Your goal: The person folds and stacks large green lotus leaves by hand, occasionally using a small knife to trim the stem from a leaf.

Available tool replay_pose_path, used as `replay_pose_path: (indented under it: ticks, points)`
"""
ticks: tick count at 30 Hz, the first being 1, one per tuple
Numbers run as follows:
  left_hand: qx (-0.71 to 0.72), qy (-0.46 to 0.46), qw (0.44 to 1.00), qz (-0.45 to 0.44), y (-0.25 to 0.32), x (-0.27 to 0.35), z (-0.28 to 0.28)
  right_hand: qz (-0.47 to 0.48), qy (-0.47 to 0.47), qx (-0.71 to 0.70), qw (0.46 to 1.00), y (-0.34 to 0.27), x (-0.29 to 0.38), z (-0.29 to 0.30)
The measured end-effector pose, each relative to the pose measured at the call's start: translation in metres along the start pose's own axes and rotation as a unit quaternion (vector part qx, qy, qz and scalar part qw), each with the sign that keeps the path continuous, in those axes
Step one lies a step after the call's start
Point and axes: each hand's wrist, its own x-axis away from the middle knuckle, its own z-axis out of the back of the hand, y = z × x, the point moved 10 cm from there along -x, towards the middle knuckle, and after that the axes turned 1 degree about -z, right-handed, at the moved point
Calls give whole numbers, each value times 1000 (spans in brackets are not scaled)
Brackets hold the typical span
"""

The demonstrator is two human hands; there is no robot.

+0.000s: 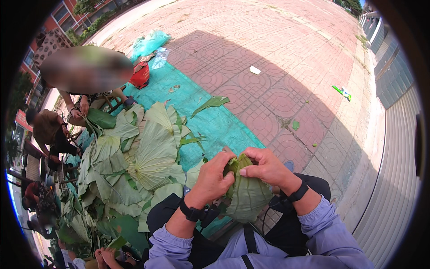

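My left hand (pixel 215 178) and my right hand (pixel 267 166) hold a gathered green lotus leaf (pixel 250 198) above my lap. The fingers of both hands pinch its upper edge, and its veined, folded surface hangs down between my wrists. A dark band with a small device sits on each of my wrists. To the left lies a large heap of lotus leaves (pixel 154 156), many with their pale undersides up, on a teal plastic sheet (pixel 215 124). The fingertips are partly hidden in the leaf's folds.
Across the heap a seated person's hands (pixel 80 111) hold leaf stalks; more people sit at the left. Another person's hands (pixel 105 257) show at the bottom left. A red bag (pixel 139 75) and a teal plastic bag (pixel 151 43) lie farther off. A corrugated shutter (pixel 391 164) stands at right.
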Motion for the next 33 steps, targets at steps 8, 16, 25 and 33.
replay_pose_path:
  ticks: [8, 16, 25, 33]
  points:
    - [-74, -6, 997, -30, 10, 1, -4, -4, -12, -3, 1000, 1, 0, -4]
    - [-50, -2, 997, -64, 12, -1, 0, -1, 2, -4, 1000, 0, -1, -2]
    - [-21, 4, 999, -25, 8, 2, -5, -8, 5, -7, 1000, 2, 0, 1]
    - [36, 6, 999, -17, 2, 1, 2, -4, 6, -17, 1000, -1, -1, 0]
